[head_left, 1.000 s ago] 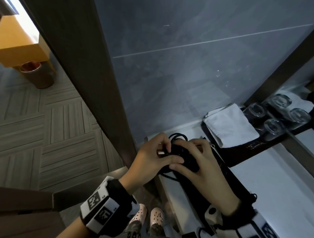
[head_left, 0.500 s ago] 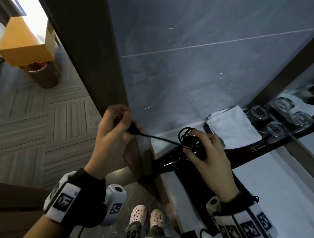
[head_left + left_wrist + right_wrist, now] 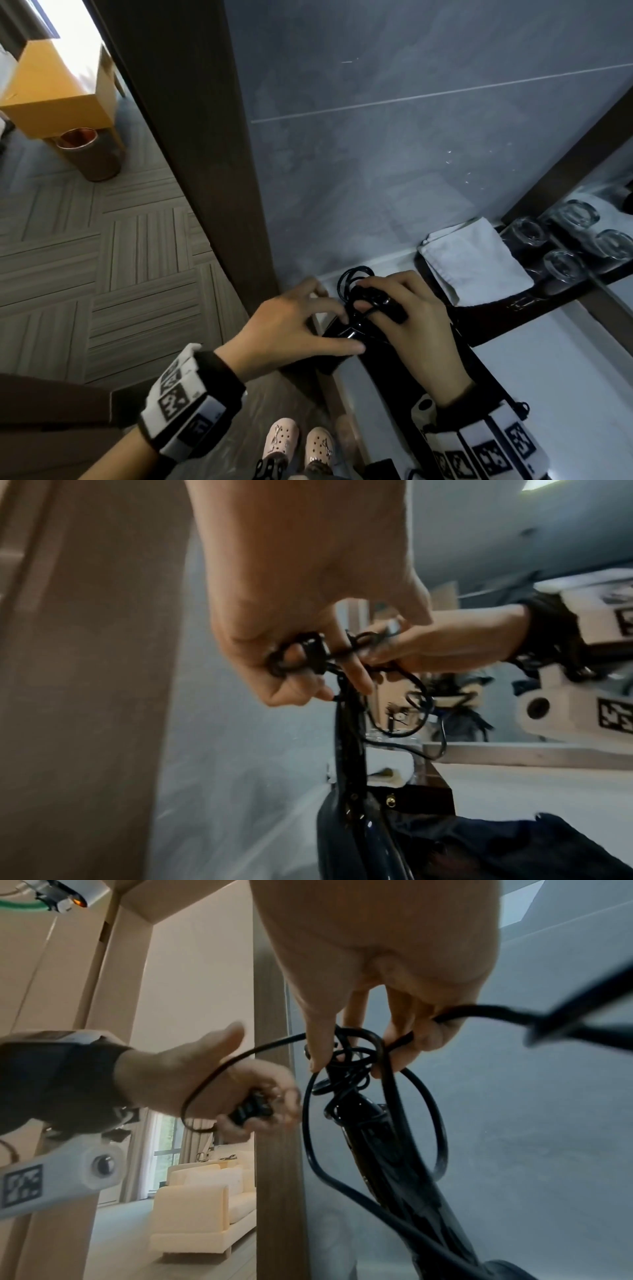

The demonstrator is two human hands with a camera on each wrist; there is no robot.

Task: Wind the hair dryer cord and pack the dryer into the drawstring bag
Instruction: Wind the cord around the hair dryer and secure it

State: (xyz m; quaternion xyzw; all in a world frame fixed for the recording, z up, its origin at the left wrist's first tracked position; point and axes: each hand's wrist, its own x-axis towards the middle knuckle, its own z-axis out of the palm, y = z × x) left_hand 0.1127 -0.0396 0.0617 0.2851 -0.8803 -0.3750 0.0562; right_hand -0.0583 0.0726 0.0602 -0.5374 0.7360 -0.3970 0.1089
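Note:
The black hair dryer (image 3: 342, 337) lies at the counter's left end, over the dark drawstring bag (image 3: 514, 845). My right hand (image 3: 373, 298) grips its handle (image 3: 369, 1123) together with several coils of black cord (image 3: 424, 1096); loose loops (image 3: 352, 277) stick out past the fingers. My left hand (image 3: 329, 318) is right beside it, touching the dryer body. Its curled fingers hold the plug (image 3: 250, 1107) at the cord's free end, also seen in the left wrist view as the plug (image 3: 313, 653). A short slack loop runs from the plug to the coils.
A folded white towel (image 3: 476, 260) and upturned glasses (image 3: 561, 263) sit on a dark tray (image 3: 496, 305) to the right. A grey tiled wall (image 3: 411, 154) rises behind, a dark door frame (image 3: 191, 154) on the left. A bin (image 3: 89, 154) stands on the floor.
Half a second ago my left hand held the plug up and to the left with the cord stretched tight. It has come back down to the dryer beside my right hand, which stayed put.

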